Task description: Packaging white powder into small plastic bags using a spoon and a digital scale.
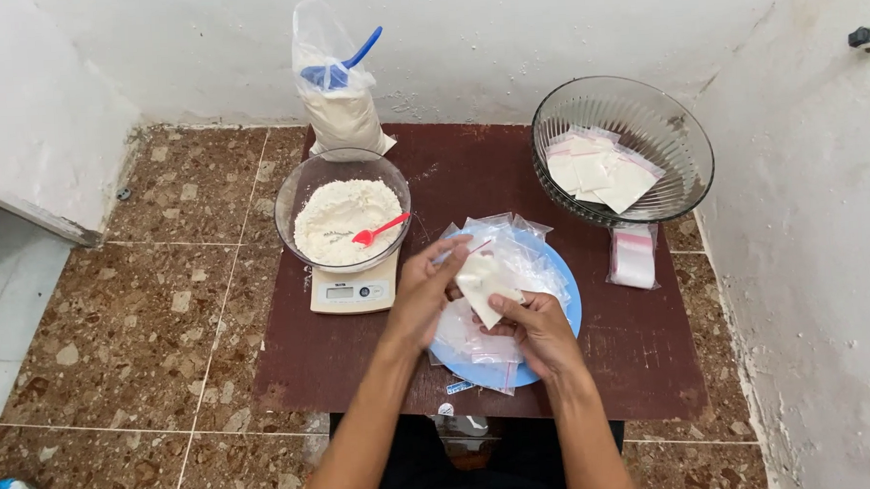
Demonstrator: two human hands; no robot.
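Both forearms reach in from the near edge. Left hand (425, 292) and right hand (535, 330) together pinch a small clear zip pouch filled with white powder (483, 285), held over a round blue plastic plate (566, 297) strewn with empty pouches. Fingers of each hand are closed on the pouch, left at its top, right beneath. Judged step: pressing the seal shut. Next move calls for firm, even pressure along the strip.

A bowl of flour (344, 219) sits on a scale (354, 291) at centre left; a plate (567, 302) lies right of it, a bowl of packets (622, 148) upper right.
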